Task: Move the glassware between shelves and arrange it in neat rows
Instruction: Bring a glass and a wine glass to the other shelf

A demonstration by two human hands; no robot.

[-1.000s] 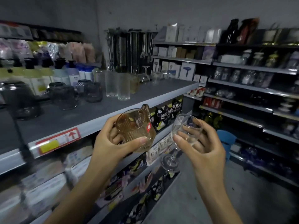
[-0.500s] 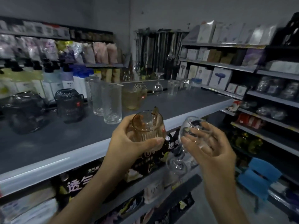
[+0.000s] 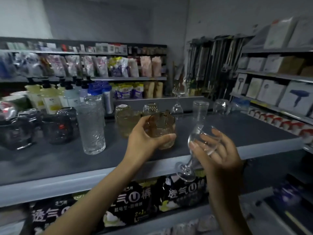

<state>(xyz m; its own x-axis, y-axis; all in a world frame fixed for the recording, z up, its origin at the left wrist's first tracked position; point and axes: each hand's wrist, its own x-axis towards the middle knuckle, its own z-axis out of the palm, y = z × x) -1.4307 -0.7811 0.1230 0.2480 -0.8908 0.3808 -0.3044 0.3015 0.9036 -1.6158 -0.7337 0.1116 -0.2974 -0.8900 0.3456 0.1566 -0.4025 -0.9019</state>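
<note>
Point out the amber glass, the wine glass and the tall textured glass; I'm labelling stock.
amber glass [image 3: 160, 127]: head view, ribbed side wall.
wine glass [image 3: 185, 173]: head view, round foot.
tall textured glass [image 3: 91, 126]: head view, mid wall.

Under the grip we see a grey shelf [image 3: 245, 133], its pale front edge running just below. Beneath that edge, a lower tier holds dark packs [image 3: 132, 199] with white lettering. Beyond the grip and to its left, wall shelves [image 3: 128, 78] carry pouches [image 3: 145, 67] and pump bottles [image 3: 50, 97]. Straight past it hangs a rack [image 3: 211, 65] of long metal items. To the grip's right stands shelving [image 3: 274, 76] with white boxes [image 3: 269, 92]. A grey wall [image 3: 101, 19] rises behind. The light is dim.
</note>
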